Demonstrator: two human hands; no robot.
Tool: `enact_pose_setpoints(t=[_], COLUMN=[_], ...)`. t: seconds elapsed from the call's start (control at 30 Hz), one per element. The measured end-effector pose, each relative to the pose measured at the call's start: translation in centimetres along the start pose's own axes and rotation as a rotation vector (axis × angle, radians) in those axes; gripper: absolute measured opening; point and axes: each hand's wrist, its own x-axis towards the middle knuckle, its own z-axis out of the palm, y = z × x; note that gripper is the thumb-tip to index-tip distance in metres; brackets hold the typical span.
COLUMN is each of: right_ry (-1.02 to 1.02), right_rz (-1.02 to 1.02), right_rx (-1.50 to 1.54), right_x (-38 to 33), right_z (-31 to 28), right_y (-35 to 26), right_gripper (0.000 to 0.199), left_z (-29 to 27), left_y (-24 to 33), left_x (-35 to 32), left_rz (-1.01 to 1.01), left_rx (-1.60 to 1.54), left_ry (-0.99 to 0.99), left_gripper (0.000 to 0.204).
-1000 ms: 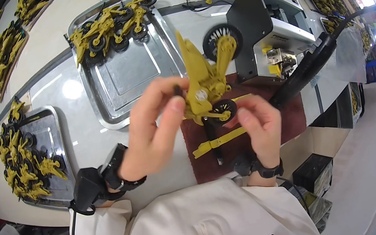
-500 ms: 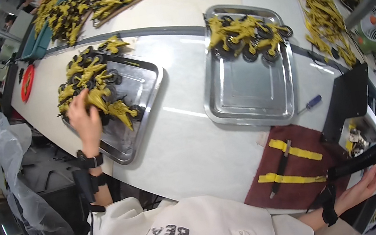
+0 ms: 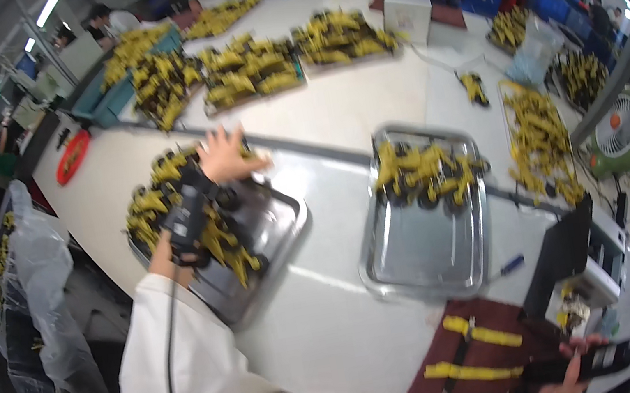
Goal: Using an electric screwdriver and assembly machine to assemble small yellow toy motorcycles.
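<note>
My left hand [image 3: 224,158] is spread over the far end of the left metal tray [image 3: 294,212], its fingers apart. It is beside a heap of yellow toy motorcycles [image 3: 230,248] with black wheels; whether it touches one is blurred. A black device [image 3: 187,218] is strapped to this wrist, with a cable along the sleeve. At the lower right, my right hand [image 3: 565,388] has its visible fingers stretched and apart next to a black bar-shaped device [image 3: 609,357], which partly covers it. The brown cloth [image 3: 462,355] beside it bears yellow strips and a thin dark tool.
The right metal tray [image 3: 424,253] bears more toy motorcycles at its far end. A blue-handled screwdriver [image 3: 512,264] lies beside it. Farther off are loaded boards [image 3: 252,69], a red dish [image 3: 73,157], yellow parts [image 3: 538,134] and a green fan [image 3: 619,133]. People work beyond the table.
My left hand has moved from the middle of the heap to the tray's far end, with the forearm now across the tray. My right hand has shifted lower. The view has tilted up.
</note>
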Motion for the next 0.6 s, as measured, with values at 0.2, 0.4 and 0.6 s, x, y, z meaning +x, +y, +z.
enact_pose_setpoints(t=[0.2,0.4,0.6], right_ry=[-0.419,-0.395,-0.664], right_rz=[0.176,0.213,0.146], right_rx=[-0.028,0.1,0.115], right_x=[1.2,2.2,2.9], right_z=[-2.6,-3.8,-6.2], right_y=[-2.1,-0.7,1.3], right_gripper=[0.018,0.017,0.028], left_z=[1.0,-5.0,-4.7], left_y=[-1.9,-2.3,-3.5], left_x=[-1.0,-5.7,-7.4], left_rz=[-0.076,-0.074,0.052], left_rx=[-0.139,-0.041,0.006], left_ry=[-0.04,0.305,0.049], left_gripper=[0.081,0.084,0.091])
